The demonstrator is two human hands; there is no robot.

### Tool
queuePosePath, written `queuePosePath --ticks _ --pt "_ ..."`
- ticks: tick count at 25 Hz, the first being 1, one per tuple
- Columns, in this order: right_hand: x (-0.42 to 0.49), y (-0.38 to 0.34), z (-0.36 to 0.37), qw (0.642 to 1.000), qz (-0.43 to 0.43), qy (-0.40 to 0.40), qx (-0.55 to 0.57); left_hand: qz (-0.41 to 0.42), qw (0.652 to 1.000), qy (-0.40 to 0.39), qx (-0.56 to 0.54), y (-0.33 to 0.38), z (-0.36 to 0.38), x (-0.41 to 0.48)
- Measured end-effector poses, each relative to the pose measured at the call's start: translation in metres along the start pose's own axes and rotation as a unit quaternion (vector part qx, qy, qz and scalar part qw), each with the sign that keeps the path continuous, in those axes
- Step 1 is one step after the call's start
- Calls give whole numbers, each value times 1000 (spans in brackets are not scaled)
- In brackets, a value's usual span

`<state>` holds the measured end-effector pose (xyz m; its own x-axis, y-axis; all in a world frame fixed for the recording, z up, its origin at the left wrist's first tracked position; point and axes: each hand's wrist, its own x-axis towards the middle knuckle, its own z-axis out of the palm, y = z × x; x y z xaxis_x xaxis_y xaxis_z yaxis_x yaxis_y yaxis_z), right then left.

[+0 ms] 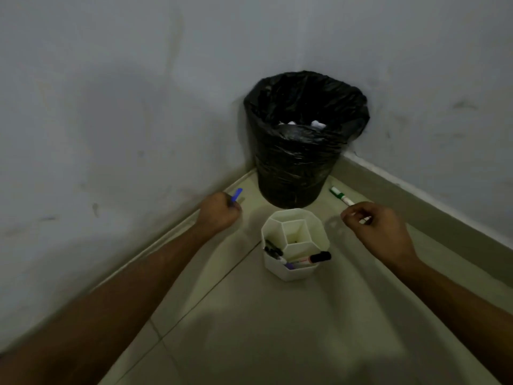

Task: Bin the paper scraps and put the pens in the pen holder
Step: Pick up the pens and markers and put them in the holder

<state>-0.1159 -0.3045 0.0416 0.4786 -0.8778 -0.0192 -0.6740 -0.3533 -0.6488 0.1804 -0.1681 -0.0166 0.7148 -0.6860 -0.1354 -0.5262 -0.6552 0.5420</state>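
Left hand (219,211): fist closed round a blue pen (236,195), capped end poking out above the knuckles, to the left of the pen holder (295,243) and clear of it. Right hand (373,222): fingers curled and pinching a green-and-white marker (342,196) by its near end, to the right of the holder, the marker angled away toward the skirting. Pen holder: white, multi-compartment, upright on the floor (249,329) between the two hands; black and purple pens already in its near compartments, the centre well looks empty. Bin (302,134): black-lined, just behind the holder in the wall corner, white paper scraps (317,124) visible inside. No loose scraps seen on the floor. Step in hand, by judgement: the pen stage, both hands loaded. Next move calls for bringing each pen inward over the holder, tipping it upright and dropping it into a free compartment.
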Motion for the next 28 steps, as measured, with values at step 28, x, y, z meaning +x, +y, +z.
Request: queuePosePath --ticks 28 --pt "18 11 -6 983 101 -20 152 159 944 -181 -226 140 -37 -61"
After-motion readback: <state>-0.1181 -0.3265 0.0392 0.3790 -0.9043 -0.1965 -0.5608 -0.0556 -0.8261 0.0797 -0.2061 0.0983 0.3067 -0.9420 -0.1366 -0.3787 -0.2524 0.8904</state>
